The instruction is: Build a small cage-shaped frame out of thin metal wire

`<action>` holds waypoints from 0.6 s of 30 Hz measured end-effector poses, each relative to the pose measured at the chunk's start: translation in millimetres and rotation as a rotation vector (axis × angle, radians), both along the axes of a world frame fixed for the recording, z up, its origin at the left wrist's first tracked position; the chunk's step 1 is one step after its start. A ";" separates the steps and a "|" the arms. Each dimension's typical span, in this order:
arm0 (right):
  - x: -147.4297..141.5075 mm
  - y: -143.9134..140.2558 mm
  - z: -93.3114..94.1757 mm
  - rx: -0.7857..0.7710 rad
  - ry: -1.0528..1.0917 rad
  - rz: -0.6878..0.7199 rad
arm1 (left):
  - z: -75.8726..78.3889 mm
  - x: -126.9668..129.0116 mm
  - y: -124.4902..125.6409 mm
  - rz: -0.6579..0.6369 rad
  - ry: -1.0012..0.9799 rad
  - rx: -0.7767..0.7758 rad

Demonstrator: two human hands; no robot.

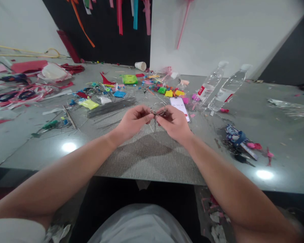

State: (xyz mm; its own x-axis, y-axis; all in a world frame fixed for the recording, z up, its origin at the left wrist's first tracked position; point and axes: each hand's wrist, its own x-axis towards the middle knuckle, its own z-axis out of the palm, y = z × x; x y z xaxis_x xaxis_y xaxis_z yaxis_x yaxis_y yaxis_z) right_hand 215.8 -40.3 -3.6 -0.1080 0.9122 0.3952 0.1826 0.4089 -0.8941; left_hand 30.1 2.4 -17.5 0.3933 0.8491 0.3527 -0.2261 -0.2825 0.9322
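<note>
Left hand (133, 122) and right hand (174, 123) meet, fingers pinched, forearms outstretched.

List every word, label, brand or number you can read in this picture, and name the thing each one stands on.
Phone screen: digits that look like "00:53:45", too blurred to be sure.
Red label on the left water bottle: white lettering, too small to read.
Right water bottle: label unreadable.
Colourful packets and the green pack: no legible print.
Nothing else readable.
</note>
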 end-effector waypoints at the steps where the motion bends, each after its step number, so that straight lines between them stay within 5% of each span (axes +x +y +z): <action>1: -0.6 -0.6 0.3 0.008 -0.013 -0.025 | 1.6 0.4 -0.7 0.044 0.024 0.016; 8: -6.6 -5.5 2.7 0.065 -0.090 -0.090 | 12.3 -2.4 -1.4 0.136 0.166 0.088; 18: -6.3 -1.5 0.8 -0.045 -0.063 -0.064 | 9.9 -4.2 4.7 0.056 0.165 -0.009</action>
